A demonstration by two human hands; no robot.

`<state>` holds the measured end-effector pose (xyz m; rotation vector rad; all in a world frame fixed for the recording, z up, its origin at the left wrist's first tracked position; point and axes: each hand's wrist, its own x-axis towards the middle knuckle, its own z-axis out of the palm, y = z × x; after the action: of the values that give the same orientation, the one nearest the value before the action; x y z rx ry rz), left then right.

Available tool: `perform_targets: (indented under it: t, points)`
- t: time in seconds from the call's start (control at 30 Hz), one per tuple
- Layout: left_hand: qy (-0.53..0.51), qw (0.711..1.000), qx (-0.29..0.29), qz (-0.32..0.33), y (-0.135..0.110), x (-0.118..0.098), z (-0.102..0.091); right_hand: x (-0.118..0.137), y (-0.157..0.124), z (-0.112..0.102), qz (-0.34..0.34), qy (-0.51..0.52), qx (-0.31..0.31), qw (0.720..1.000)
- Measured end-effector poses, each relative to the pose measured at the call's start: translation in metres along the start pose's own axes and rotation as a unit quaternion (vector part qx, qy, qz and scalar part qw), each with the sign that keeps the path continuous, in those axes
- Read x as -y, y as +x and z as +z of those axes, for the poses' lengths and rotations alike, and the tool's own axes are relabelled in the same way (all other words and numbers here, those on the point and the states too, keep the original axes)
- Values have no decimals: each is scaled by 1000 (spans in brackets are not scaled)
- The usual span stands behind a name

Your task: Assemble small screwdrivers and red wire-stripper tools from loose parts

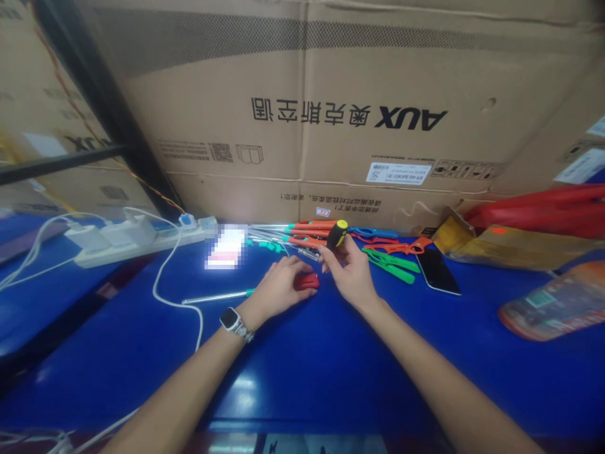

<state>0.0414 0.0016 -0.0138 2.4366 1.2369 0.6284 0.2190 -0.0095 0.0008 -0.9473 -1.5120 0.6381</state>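
My left hand (281,287), wearing a watch, is closed around the red handle (307,282) of a long-necked lighter. The lighter's silver tube (212,297) sticks out to the left, low over the blue tabletop, with a green collar near my fingers. In my right hand (350,271) is a screwdriver with a black and yellow handle (337,234). It is held handle up, its shaft mostly hidden by my fingers. Beyond both hands lie several more long-necked lighters (312,241) with orange handles. Loose green handle pieces (394,265) rest right of my right hand.
A large cardboard box (302,145) walls off the back. A lit phone (225,247) lies left, a dark phone (438,271) right. A power strip (142,243) and white cable (163,284) occupy the left. A clear package (553,306) and red bag (534,211) are at right.
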Motion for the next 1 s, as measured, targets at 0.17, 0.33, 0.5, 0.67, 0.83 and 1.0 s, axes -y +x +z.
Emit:
perform_targets:
  t: [0.17,0.33,0.5,0.67,0.83,1.0]
  points:
    - [-28,1000,8,12,1,2,4,-3,0,2,16,1,6,1000]
    - [-35,999,3,13,1,3,5,-6,-1,3,14,-6,14,1000]
    - [-43,999,-4,18,1,4,5,-5,-1,3,24,-7,23,999]
    - [-38,999,-1,16,2,5,6,-6,2,1,31,3,38,999]
    - [-37,999,-3,13,2,6,7,-9,4,-1,53,14,53,997]
    - [-51,999,-7,14,2,5,6,-13,7,-6,100,71,114,986]
